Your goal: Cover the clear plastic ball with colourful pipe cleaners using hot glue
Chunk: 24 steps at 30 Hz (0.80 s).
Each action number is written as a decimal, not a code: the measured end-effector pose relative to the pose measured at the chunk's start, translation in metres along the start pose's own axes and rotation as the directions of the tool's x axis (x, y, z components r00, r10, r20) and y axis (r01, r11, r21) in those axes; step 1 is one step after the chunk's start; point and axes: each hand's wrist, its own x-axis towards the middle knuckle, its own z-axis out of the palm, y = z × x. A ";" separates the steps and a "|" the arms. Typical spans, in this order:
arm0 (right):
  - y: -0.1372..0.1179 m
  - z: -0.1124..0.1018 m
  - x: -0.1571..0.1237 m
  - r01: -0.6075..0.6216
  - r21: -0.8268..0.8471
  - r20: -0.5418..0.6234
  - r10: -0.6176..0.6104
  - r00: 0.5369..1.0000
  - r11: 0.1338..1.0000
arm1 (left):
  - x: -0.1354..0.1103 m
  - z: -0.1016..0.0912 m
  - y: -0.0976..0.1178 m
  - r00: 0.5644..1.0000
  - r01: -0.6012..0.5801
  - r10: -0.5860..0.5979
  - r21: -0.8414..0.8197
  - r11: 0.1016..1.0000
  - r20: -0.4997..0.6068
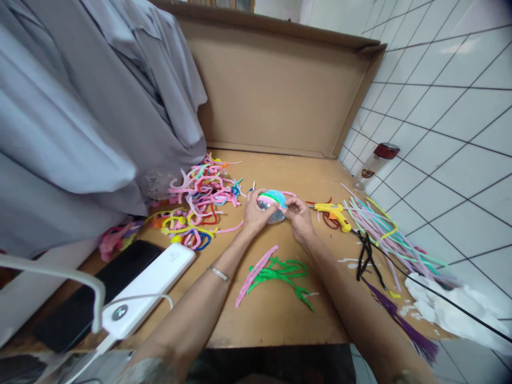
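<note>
A round, clear-looking object [276, 214] is wrapped in bands of blue, green and pink pipe cleaner [269, 199]. My left hand [256, 212] closes around its left side, with the thumb across the front. At its right edge, the fingers of my right hand [299, 216] pinch the pink pipe cleaner, though its tip is mostly hidden. On the table just in front of me lie green pipe cleaners [280, 273] and a pink pipe cleaner [256, 277].
A tangled heap of colourful pipe cleaners [204, 186] lies left. Rightward are a yellow glue gun [336, 214], straight pipe cleaners [380, 234], black pipe cleaners [366, 256], a purple tassel [400, 320] and a bottle [374, 165]. A white power bank [152, 288] sits front left; cardboard [276, 85] stands behind.
</note>
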 end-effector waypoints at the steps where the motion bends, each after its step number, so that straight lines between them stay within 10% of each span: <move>1: -0.001 0.000 0.000 0.001 0.000 0.005 -0.001 1.000 1.000 | 0.000 0.000 0.000 1.000 0.001 -0.001 0.000 1.000 0.000; 24: -0.003 -0.001 -0.001 -0.012 -0.032 0.029 0.013 1.000 0.999 | 0.001 -0.001 0.001 1.000 -0.001 0.001 -0.013 1.000 -0.001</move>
